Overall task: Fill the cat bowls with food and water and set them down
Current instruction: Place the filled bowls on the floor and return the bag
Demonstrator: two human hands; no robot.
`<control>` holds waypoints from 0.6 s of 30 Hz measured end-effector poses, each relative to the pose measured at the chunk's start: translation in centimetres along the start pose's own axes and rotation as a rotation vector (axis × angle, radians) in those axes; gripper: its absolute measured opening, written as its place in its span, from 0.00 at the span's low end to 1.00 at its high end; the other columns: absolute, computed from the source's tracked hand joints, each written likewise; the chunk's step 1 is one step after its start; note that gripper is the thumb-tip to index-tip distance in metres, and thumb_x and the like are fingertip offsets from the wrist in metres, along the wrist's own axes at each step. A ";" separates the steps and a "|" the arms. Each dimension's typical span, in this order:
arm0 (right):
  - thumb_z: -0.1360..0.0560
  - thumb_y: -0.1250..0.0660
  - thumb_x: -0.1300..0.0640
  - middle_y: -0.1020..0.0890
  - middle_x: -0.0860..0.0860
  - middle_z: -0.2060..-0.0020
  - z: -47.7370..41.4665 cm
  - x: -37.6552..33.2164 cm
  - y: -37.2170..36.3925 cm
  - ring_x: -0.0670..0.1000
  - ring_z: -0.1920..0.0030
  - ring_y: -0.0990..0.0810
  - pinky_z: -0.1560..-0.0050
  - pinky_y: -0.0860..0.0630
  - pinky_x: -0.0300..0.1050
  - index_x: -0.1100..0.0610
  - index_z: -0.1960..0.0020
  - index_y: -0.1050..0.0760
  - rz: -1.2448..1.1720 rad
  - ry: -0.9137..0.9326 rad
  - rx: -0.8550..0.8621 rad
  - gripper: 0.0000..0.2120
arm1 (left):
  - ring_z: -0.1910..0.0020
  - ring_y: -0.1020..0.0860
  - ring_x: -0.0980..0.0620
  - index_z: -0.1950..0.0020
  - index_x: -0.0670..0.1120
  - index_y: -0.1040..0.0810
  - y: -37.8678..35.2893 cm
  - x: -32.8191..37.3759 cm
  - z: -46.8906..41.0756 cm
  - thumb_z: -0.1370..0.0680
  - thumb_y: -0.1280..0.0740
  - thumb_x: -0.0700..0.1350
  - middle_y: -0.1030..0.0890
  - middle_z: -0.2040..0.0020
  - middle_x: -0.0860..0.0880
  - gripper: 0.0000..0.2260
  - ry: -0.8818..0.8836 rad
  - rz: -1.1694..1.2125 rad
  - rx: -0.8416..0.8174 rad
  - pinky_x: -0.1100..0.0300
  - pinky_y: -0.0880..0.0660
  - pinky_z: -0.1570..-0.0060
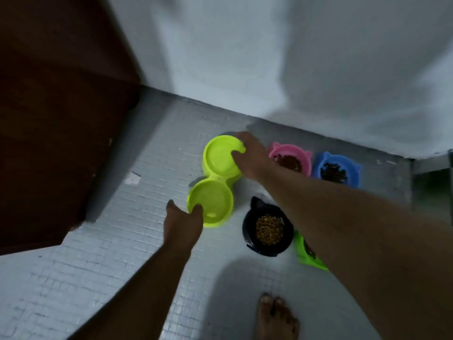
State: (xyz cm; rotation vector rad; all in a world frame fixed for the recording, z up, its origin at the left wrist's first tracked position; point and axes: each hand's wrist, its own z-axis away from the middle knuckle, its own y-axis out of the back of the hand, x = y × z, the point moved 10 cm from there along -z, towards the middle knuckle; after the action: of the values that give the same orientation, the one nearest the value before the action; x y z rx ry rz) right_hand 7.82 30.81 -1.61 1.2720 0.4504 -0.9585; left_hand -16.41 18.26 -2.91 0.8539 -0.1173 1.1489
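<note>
A lime-yellow double bowl (215, 177) sits on the tiled floor, its two round wells apparently holding clear water. My left hand (182, 223) grips the near well's rim, thumb inside. My right hand (248, 157) grips the far well's right rim. To the right stand a pink cat-eared bowl (290, 159) and a blue cat-eared bowl (339, 169), both holding dark kibble. A black bowl (268, 230) in front holds golden-brown kibble. A green bowl (308, 255) is mostly hidden under my right forearm.
A dark brown wooden door or cabinet (56, 119) fills the left side. A white wall (269, 57) runs behind the bowls. A bare foot (277, 317) stands on the floor at the bottom. A small scrap (133, 178) lies on the tiles near the door.
</note>
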 end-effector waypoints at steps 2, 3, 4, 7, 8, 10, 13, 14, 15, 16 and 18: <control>0.26 0.31 0.64 0.24 0.57 0.35 3.6 -3.9 2.7 0.56 0.35 0.25 0.37 0.33 0.40 0.61 0.33 0.27 0.011 -0.002 -0.043 0.21 | 0.29 0.27 0.38 0.20 0.43 0.37 2.7 4.2 3.3 0.22 0.29 0.50 0.26 0.27 0.37 0.33 -0.096 -0.068 -0.037 0.53 0.30 0.35; 0.26 0.31 0.64 0.24 0.57 0.35 4.1 -4.1 2.3 0.56 0.36 0.25 0.37 0.33 0.40 0.61 0.33 0.27 0.005 -0.001 -0.055 0.21 | 0.33 0.24 0.39 0.22 0.44 0.34 2.8 5.1 3.3 0.23 0.28 0.52 0.23 0.31 0.38 0.32 -0.137 -0.099 -0.049 0.54 0.29 0.37; 0.26 0.31 0.64 0.23 0.57 0.37 6.7 -7.1 5.1 0.56 0.38 0.24 0.38 0.31 0.41 0.61 0.35 0.26 -0.034 0.003 -0.022 0.19 | 0.37 0.21 0.41 0.25 0.46 0.31 5.2 8.2 6.4 0.25 0.29 0.53 0.19 0.35 0.40 0.30 -0.217 -0.126 -0.075 0.54 0.27 0.39; 0.26 0.30 0.63 0.21 0.56 0.42 14.2 -11.1 10.1 0.55 0.45 0.21 0.40 0.25 0.49 0.59 0.38 0.25 -0.099 -0.047 0.058 0.18 | 0.44 0.19 0.44 0.31 0.49 0.25 8.7 13.4 13.3 0.24 0.29 0.52 0.16 0.46 0.45 0.22 -0.370 -0.219 -0.137 0.52 0.23 0.41; 0.26 0.30 0.62 0.21 0.56 0.43 17.7 -12.8 12.2 0.55 0.46 0.21 0.42 0.24 0.50 0.59 0.37 0.25 -0.100 -0.098 0.080 0.18 | 0.45 0.19 0.44 0.33 0.49 0.23 10.3 15.1 16.3 0.23 0.29 0.50 0.16 0.48 0.46 0.19 -0.418 -0.242 -0.148 0.54 0.23 0.43; 0.26 0.29 0.62 0.21 0.55 0.44 22.7 -14.6 14.5 0.54 0.47 0.21 0.47 0.26 0.45 0.59 0.38 0.25 -0.134 -0.131 0.113 0.17 | 0.46 0.19 0.45 0.35 0.48 0.22 12.0 17.2 20.6 0.23 0.29 0.49 0.16 0.51 0.47 0.16 -0.464 -0.268 -0.168 0.57 0.25 0.48; 0.25 0.30 0.60 0.22 0.51 0.45 31.7 -19.3 19.7 0.50 0.49 0.22 0.51 0.30 0.40 0.57 0.37 0.26 -0.204 -0.197 0.156 0.17 | 0.46 0.19 0.45 0.37 0.48 0.21 16.2 19.7 29.7 0.23 0.29 0.49 0.16 0.51 0.47 0.15 -0.552 -0.304 -0.193 0.58 0.27 0.49; 0.25 0.30 0.60 0.21 0.51 0.45 34.6 -20.8 21.2 0.48 0.52 0.22 0.52 0.28 0.39 0.56 0.37 0.26 -0.227 -0.223 0.171 0.17 | 0.46 0.20 0.44 0.38 0.48 0.21 17.4 19.9 32.6 0.23 0.29 0.49 0.17 0.52 0.48 0.14 -0.565 -0.315 -0.206 0.58 0.27 0.49; 0.24 0.31 0.61 0.21 0.52 0.46 37.4 -22.4 22.7 0.46 0.55 0.22 0.56 0.27 0.34 0.56 0.37 0.26 -0.244 -0.222 0.197 0.16 | 0.46 0.20 0.44 0.38 0.47 0.21 18.4 20.1 35.3 0.23 0.29 0.49 0.18 0.53 0.48 0.14 -0.599 -0.320 -0.216 0.58 0.27 0.50; 0.24 0.31 0.62 0.21 0.52 0.47 40.0 -23.9 24.2 0.45 0.57 0.22 0.60 0.28 0.29 0.57 0.38 0.26 -0.263 -0.225 0.224 0.15 | 0.47 0.20 0.44 0.39 0.47 0.21 19.4 20.2 37.9 0.22 0.29 0.49 0.18 0.53 0.48 0.13 -0.622 -0.329 -0.228 0.58 0.27 0.52; 0.24 0.33 0.63 0.20 0.51 0.50 44.3 -26.6 26.8 0.46 0.58 0.22 0.63 0.30 0.25 0.57 0.39 0.26 -0.289 -0.216 0.276 0.14 | 0.49 0.20 0.45 0.39 0.48 0.21 21.2 20.4 42.6 0.22 0.30 0.49 0.19 0.52 0.48 0.12 -0.666 -0.337 -0.229 0.60 0.31 0.56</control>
State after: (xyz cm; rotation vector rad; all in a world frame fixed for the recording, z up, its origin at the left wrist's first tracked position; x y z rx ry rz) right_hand 5.23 -1.42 46.79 1.3520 0.3453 -1.4256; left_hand -11.02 9.07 47.74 0.9781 -0.6169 0.4915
